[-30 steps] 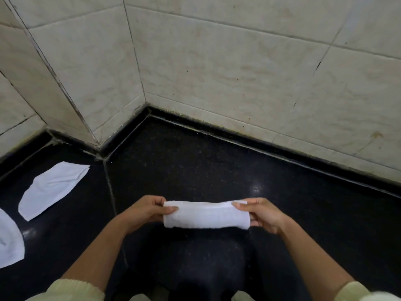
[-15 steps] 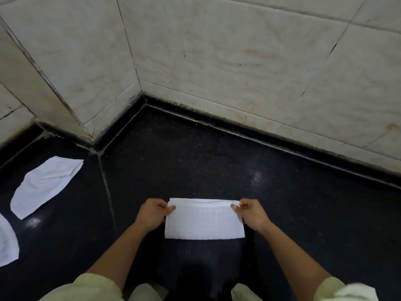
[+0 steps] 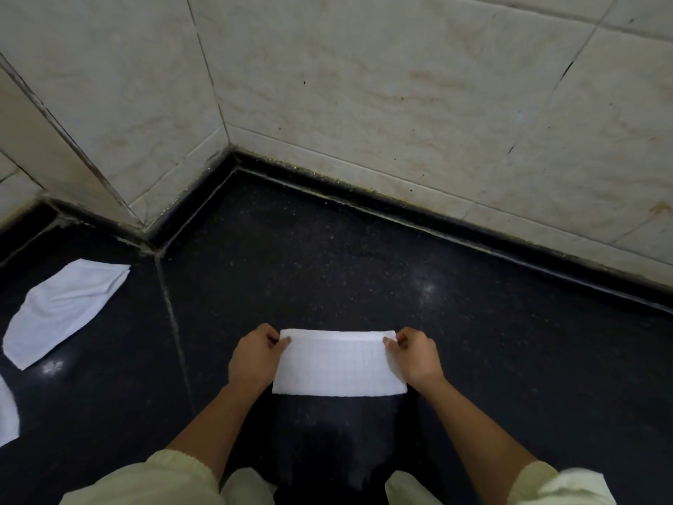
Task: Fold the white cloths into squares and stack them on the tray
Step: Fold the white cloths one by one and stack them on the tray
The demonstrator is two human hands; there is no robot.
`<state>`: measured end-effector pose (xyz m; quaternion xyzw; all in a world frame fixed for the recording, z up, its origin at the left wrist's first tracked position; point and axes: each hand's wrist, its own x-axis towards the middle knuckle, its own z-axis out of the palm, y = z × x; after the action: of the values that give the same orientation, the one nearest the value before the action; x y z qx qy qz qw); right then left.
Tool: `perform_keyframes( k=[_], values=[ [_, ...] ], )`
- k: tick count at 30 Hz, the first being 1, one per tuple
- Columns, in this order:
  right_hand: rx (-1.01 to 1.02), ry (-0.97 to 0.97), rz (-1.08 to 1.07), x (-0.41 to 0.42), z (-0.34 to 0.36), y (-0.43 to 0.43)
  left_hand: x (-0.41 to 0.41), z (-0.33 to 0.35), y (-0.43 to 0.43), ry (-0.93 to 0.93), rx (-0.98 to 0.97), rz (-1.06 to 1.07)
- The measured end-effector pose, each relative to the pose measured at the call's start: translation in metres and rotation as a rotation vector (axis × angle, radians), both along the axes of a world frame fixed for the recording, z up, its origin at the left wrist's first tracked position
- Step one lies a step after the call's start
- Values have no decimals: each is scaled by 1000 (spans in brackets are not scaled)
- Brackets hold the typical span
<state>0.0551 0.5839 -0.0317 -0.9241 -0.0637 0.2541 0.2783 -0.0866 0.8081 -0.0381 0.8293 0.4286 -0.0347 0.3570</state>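
A white cloth (image 3: 338,364), folded into a wide rectangle, hangs down flat in front of me above the dark floor. My left hand (image 3: 255,357) pinches its upper left corner and my right hand (image 3: 415,359) pinches its upper right corner. The top edge shows a narrow folded lip. No tray is in view.
A second white cloth (image 3: 62,309) lies crumpled on the black floor (image 3: 327,271) at the left. Part of a third white cloth (image 3: 6,419) shows at the left edge. Cream tiled walls (image 3: 364,96) meet in a corner behind, with a dark skirting.
The cloth was a narrow horizontal band between my hands; it has dropped open into a taller rectangle. My hands now pinch its top corners, and the view has tilted slightly downward.
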Motion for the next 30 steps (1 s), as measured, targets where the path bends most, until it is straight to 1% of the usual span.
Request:
perform_keyframes(
  k=[2, 5, 7, 8, 10, 12, 15, 19, 23, 30],
  values=[
    [-28, -92, -6, -4, 2, -2, -4, 1, -4, -44, 45, 15],
    [28, -228, -15, -14, 10, -8, -16, 4, -14, -122, 133, -32],
    [95, -231, 29, -22, 13, -12, -27, 4, -26, -165, 229, -95],
    [109, -215, 70, -27, 13, -15, -32, 3, -32, -172, 246, -110],
    [101, -172, 138, -38, 10, -20, -40, -1, -41, -148, 211, -108],
    [63, -131, 159, -47, 5, -26, -46, -6, -44, -90, 174, -105],
    [60, -96, 73, -53, 1, -34, -54, -13, -40, -39, 112, -113],
    [71, -64, -83, -55, 1, -36, -58, -13, -32, -65, 2, -94],
    [31, -46, -151, -59, 0, -33, -57, -11, -31, -79, 7, -104],
    [23, 143, -337, -54, 4, -12, -53, -10, -32, -77, 4, -116]
  ],
)
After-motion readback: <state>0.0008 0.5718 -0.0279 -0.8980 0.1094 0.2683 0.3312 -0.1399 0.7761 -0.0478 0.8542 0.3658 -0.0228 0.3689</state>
